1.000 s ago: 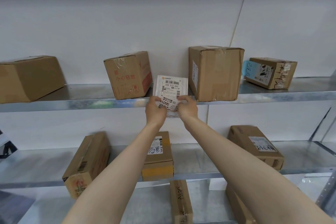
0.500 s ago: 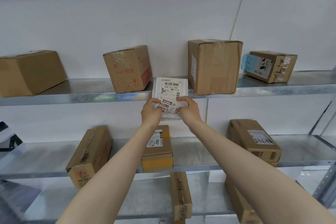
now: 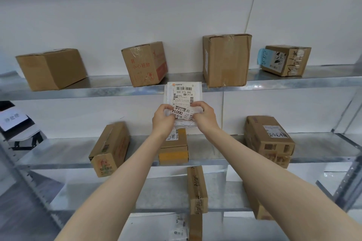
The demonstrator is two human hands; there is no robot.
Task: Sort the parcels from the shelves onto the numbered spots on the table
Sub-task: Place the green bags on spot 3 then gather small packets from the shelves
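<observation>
A flat white parcel (image 3: pixel 183 94) with a barcode label and a sticker reading 06014 is held upright in front of the upper shelf (image 3: pixel 98 89). My left hand (image 3: pixel 163 118) pinches its lower left part. My right hand (image 3: pixel 204 116) pinches its lower right part. The parcel hangs just off the shelf's front edge, between a red-printed box (image 3: pixel 144 64) and a tall brown box (image 3: pixel 226 59).
The upper shelf also bears a brown box (image 3: pixel 52 68) at left and a labelled box (image 3: pixel 286 60) at right. The middle shelf (image 3: pixel 215 154) bears three cardboard boxes, lower shelves more. A chair with a paper sign (image 3: pixel 13 118) stands far left.
Both hands have drawn the white parcel down and toward me, off the upper shelf's edge. My view has tilted slightly.
</observation>
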